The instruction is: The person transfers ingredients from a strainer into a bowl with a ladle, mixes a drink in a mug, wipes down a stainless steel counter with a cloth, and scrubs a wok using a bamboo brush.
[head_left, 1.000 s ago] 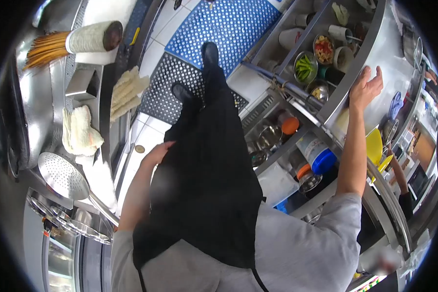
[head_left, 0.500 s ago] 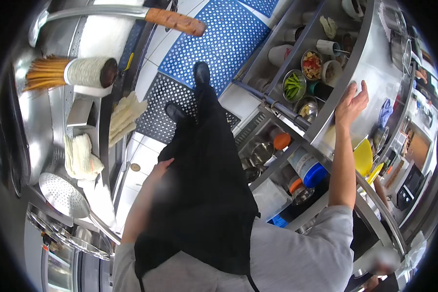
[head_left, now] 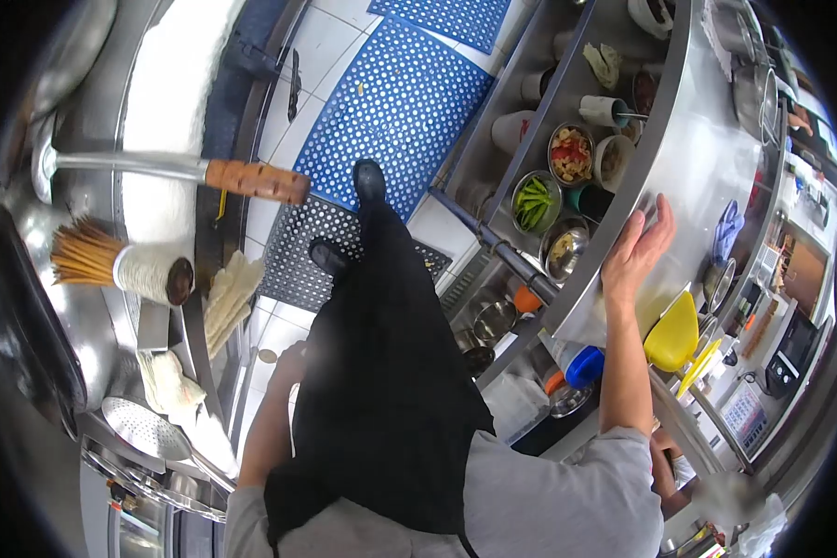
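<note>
My right hand rests on the edge of the steel counter, fingers spread and nothing in it. Beside it, in a recessed shelf, are a bowl of green vegetables, a bowl of red and pale pieces and a metal bowl. My left hand hangs by the black apron at my thigh, its fingers mostly hidden. Nearest to it are folded cloths on the rail at the left.
At left are a wooden-handled ladle, a bristle brush, a perforated skimmer and a dark pan. Blue perforated mats cover floor tiles. Yellow scoop lies right. Another person's arm shows at lower right.
The view has shifted forward along the counter, and the ladle has come further into sight. My right hand stays at the counter edge; my left hand's fingers are now less visible.
</note>
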Tool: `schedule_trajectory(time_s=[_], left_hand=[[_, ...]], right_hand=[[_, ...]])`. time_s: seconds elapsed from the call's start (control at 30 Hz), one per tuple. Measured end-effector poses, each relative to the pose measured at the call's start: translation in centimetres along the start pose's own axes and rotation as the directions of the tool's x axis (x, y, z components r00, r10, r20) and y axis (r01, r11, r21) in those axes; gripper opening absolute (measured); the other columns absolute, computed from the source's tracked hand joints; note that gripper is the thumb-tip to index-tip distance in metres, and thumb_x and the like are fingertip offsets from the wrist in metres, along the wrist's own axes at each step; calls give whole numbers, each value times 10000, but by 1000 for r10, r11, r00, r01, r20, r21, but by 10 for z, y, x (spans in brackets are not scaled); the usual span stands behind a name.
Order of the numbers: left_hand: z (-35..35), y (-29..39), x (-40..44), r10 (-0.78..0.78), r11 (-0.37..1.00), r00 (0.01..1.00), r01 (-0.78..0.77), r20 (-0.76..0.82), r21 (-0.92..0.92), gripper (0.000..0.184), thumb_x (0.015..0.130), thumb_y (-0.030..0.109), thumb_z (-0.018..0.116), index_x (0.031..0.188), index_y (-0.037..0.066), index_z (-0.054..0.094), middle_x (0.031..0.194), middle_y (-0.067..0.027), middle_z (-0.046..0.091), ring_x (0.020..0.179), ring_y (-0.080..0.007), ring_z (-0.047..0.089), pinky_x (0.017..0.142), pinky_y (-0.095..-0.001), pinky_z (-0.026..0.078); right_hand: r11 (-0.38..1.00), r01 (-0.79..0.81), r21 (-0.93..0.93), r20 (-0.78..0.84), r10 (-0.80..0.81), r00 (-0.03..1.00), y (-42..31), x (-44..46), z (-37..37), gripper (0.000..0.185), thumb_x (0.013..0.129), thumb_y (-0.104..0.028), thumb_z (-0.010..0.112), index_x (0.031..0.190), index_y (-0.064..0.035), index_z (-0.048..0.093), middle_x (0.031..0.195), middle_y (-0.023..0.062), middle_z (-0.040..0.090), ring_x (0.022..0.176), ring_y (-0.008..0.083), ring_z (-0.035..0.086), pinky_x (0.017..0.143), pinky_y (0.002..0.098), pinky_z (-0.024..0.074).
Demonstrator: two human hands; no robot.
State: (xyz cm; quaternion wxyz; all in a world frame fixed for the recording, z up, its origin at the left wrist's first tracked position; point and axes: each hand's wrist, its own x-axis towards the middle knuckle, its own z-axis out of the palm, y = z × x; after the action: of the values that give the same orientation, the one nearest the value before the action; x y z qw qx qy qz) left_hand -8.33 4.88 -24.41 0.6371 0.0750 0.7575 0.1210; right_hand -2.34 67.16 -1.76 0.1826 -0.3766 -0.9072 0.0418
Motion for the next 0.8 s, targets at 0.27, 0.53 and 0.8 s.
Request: schedule_trajectory(time_s=[0.27, 0.53, 0.8], left_hand=[[-3, 52, 44, 210, 978, 949, -203, -237, 51, 576, 705, -32, 694, 1270, 69, 642, 820, -99, 673, 767, -219, 669, 734, -360, 546], [-21, 128, 51, 186, 977, 974, -197, -127, -82, 613, 665, -58, 707, 1258, 88, 647, 809, -65, 637, 753, -199, 638, 699, -324, 527], [-24, 108, 39, 195, 977, 960, -209, -200, -50, 583, 691, -74, 647, 1254, 77, 651, 862, -85, 644, 815, -219, 648, 741, -331, 528]], right_hand=[[998, -56, -13, 74, 57, 996, -6, 4, -5, 464, 1016, -195, 493, 1413, 39, 439, 1434, 270, 424, 1350, 410, 401, 1138, 469, 303], [998, -67, -7, 92, 68, 993, 3, 2, -2, 478, 1021, -216, 490, 1429, 25, 431, 1443, 260, 426, 1360, 402, 397, 1137, 469, 307], [996, -89, -31, 98, 92, 991, -3, 2, -5, 474, 1026, -228, 497, 1428, 14, 437, 1426, 251, 456, 1341, 397, 423, 1127, 464, 320]])
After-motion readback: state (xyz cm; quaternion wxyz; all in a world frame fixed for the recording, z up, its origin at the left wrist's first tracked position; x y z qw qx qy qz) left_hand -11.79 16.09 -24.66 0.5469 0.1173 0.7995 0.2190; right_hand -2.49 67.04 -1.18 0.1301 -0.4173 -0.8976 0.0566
